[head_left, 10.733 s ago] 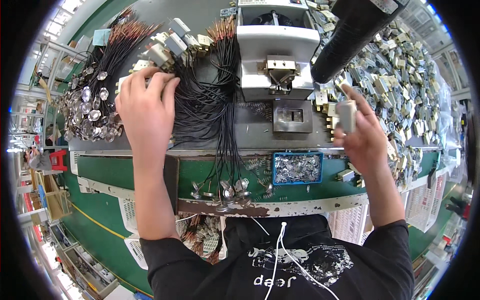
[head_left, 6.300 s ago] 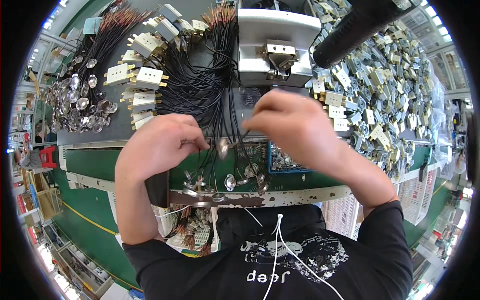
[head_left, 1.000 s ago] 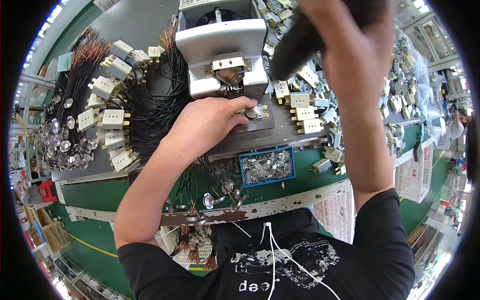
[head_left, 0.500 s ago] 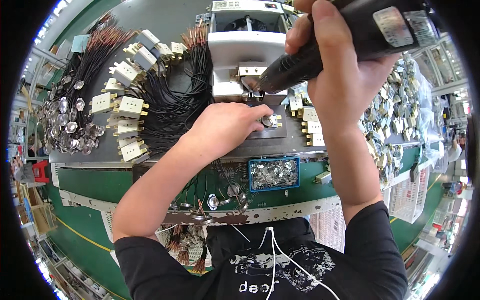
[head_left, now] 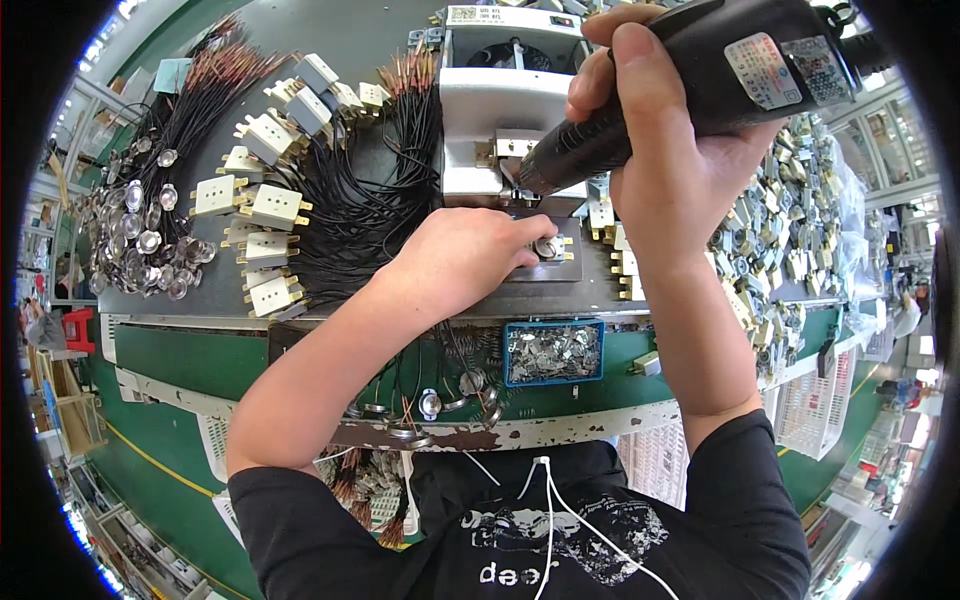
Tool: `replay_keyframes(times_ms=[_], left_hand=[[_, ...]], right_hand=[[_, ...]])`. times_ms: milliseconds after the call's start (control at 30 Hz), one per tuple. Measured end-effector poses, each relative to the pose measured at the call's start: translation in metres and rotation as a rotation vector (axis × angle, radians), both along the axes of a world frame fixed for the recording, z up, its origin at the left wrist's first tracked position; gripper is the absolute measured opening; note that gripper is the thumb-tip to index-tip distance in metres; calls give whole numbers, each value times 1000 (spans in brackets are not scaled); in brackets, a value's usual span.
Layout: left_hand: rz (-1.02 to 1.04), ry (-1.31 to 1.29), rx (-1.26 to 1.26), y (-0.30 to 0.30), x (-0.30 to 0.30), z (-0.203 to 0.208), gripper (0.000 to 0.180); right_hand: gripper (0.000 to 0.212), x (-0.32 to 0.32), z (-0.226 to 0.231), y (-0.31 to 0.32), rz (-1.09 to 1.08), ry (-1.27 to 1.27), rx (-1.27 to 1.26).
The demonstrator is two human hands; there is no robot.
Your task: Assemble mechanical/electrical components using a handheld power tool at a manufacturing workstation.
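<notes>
While starting from the left edge of the counter (head_left: 355, 45), seeing shiny metal discs (head_left: 149, 242) in a cluster and, toward the far left corner, copper-tipped black wires (head_left: 225, 80). Going rightward, passing cream-topped blocks (head_left: 275, 206), then reaching the left grip (head_left: 465, 252), pinching a small capped block (head_left: 553, 248) between thumb and forefinger. Resting that block on a metal plate (head_left: 555, 273), between the counter's front edge and a silver machine (head_left: 510, 112), pointing brass prongs toward the right edge. Probably weighing little and feeling stiff; likely tolerating a firm pinch along the flat flanks, but perhaps slipping at the smooth round cap and bending at the thin prongs, so better being held by the sides. Just below the front edge, finding a blue tray (head_left: 506, 355) of small metal bits, probably spilling easily if tipped. Farther right, wrapping the right grip (head_left: 668, 165) around a black power tool (head_left: 700, 72) above the counter, pointing the nose down and left at the machine's front; not being able to tell whether touching it. Presumably weighing far more than the block, feeling rigid and smooth, so calling for a full-palm hold around the barrel. Toward the right edge, ending with a broad heap of gray and cream blocks (head_left: 790, 235), likely sliding if disturbed.
</notes>
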State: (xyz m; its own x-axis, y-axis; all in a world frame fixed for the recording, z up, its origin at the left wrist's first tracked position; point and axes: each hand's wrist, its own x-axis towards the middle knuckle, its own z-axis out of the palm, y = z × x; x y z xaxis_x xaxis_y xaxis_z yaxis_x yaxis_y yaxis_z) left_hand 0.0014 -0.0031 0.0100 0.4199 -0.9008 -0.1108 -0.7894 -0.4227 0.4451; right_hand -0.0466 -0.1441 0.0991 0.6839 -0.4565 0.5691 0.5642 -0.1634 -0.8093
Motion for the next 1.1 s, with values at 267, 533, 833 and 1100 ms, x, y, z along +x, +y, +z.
replay_keyframes(times_ms=[267,533,833,1100], left_hand=[[-47,-82,-129,4,-2,-11,28],[-43,-82,-152,2,2,-14,26],[-16,-128,-155,13,-3,-20,32],[28,-10,-113,3,0,-8,35]], right_hand=[[22,-6,-6,10,-173,17,-102],[27,-2,-9,12,-159,-52,-265],[34,4,-12,1,78,-141,-176],[48,-36,-11,-33,173,-103,-68]])
